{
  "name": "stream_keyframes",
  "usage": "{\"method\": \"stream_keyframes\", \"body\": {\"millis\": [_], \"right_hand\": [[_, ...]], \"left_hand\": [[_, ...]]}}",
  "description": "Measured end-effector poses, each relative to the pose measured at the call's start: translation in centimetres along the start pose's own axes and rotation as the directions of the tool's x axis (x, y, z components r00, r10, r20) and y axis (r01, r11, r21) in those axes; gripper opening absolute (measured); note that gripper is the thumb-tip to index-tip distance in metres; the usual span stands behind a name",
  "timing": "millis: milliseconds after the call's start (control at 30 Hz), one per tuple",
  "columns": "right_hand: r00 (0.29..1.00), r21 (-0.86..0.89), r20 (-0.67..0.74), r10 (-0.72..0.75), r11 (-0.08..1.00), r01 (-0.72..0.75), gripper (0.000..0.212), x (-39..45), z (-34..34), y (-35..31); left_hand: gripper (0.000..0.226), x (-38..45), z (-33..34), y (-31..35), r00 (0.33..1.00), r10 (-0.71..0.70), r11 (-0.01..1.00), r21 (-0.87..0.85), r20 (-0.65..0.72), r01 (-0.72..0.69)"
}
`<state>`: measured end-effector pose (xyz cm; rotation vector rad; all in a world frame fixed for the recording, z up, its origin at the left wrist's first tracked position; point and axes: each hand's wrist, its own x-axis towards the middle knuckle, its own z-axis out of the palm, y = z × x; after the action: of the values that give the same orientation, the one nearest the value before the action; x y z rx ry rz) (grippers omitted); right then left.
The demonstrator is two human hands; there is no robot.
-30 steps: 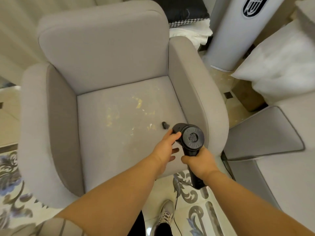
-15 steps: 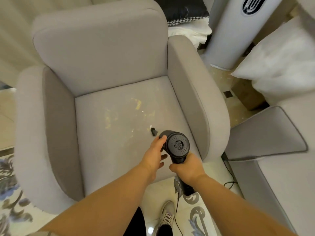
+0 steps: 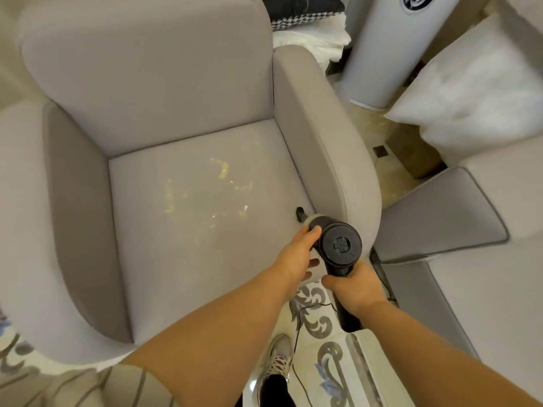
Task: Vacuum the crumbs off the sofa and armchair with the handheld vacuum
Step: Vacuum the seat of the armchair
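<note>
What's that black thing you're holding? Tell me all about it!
It is a black plastic handheld vacuum with a round vented back cap, a pale grey middle and a thin black nozzle whose tip sits low over the grey armchair seat, by the right armrest. The right hand grips its handle; the left hand touches its barrel. A thin black cord hangs below.

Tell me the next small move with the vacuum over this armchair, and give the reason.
Probably sweep the nozzle leftward across the seat. The right hand grips the handheld vacuum, the left hand steadies its body, and the nozzle sits beside the right armrest, while the yellowish crumbs lie uncollected further left.
</note>
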<state>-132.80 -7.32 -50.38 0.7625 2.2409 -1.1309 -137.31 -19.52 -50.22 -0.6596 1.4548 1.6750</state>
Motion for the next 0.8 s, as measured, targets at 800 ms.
{"method": "stream_keyframes", "body": {"millis": [800], "right_hand": [[0.998,0.021,0.055,-0.043,0.999,0.042,0.027,1.2,4.7,-6.6]], "left_hand": [[0.044,0.1,-6.6,3.1,0.995,0.053,0.992,-0.109,-0.081,-0.062]]}}
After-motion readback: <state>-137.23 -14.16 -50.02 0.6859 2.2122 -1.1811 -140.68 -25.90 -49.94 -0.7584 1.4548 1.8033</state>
